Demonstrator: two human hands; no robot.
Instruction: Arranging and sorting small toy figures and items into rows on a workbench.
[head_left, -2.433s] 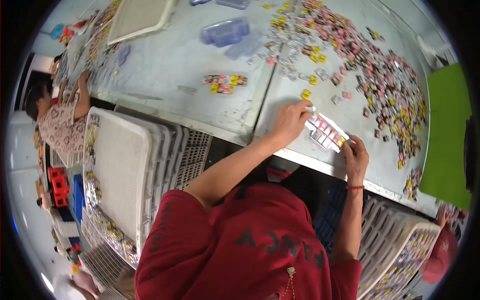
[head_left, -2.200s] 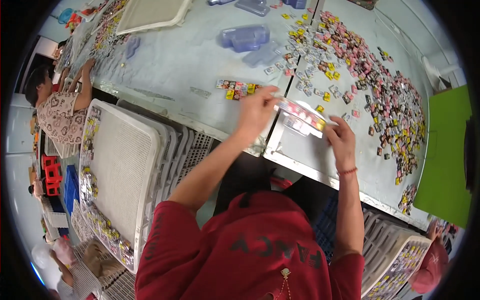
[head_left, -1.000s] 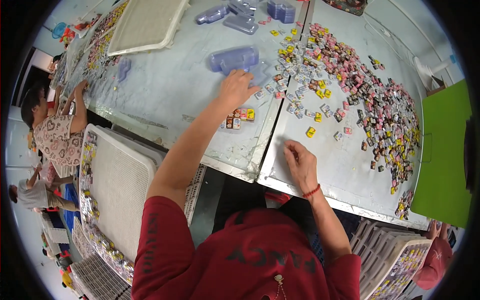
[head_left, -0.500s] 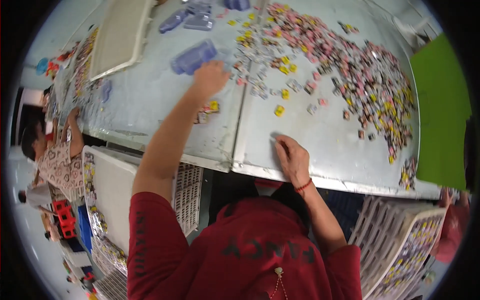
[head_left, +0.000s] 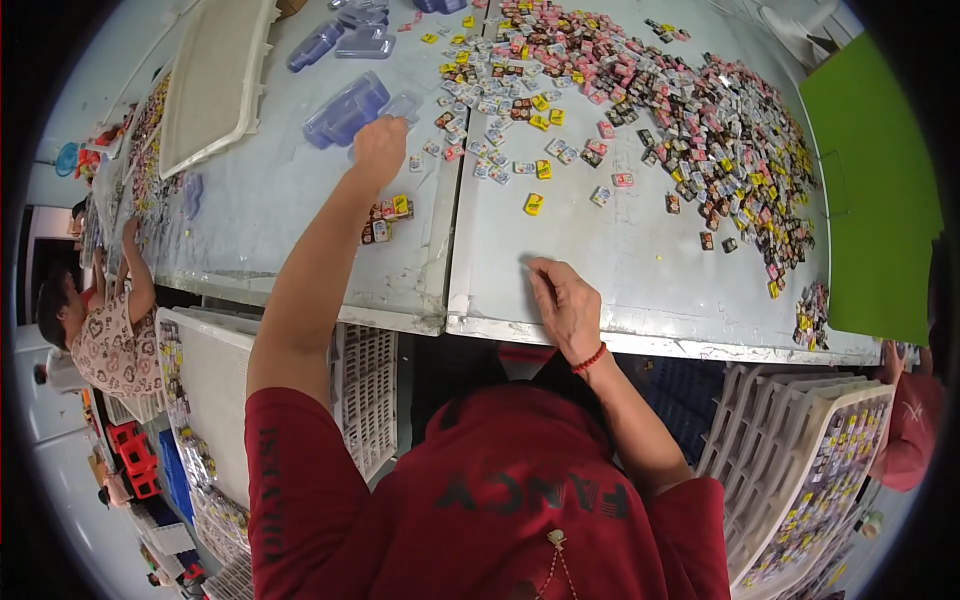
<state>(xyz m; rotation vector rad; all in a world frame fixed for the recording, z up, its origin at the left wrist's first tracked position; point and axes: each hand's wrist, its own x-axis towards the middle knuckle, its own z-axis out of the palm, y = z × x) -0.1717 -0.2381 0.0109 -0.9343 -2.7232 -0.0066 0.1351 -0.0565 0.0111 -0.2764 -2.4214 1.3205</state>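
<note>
Grey metal surface (head_left: 300,215), two sheets butted at a seam, fills the upper view; a co-worker (head_left: 105,335) sits at its far left end. White slotted trays (head_left: 365,385) are stacked below the near edge, and a green board (head_left: 870,190) stands at the right.

Left hand (head_left: 380,150): arm stretched far forward, fingers curled down onto a clear bluish plastic blister tray (head_left: 345,108) and its neighbour just beside it. Whether the fingers have closed on the plastic cannot be told; the knuckles hide the tips. More clear trays (head_left: 345,40) lie farther off.

Right hand (head_left: 568,305): resting near the front edge, fingers loosely bent, fingertips touching bare metal, nothing pinched.

Small coloured packets: large loose heap (head_left: 700,110) across the right sheet, a short row (head_left: 385,218) just beside the left forearm, one yellow packet (head_left: 533,204) apart from the rest.

Judgement: step in hand is fetching an empty blister tray. Next move would call for a firm pinch on the thin rim and a draw back toward the body, clear of the row of packets.
</note>
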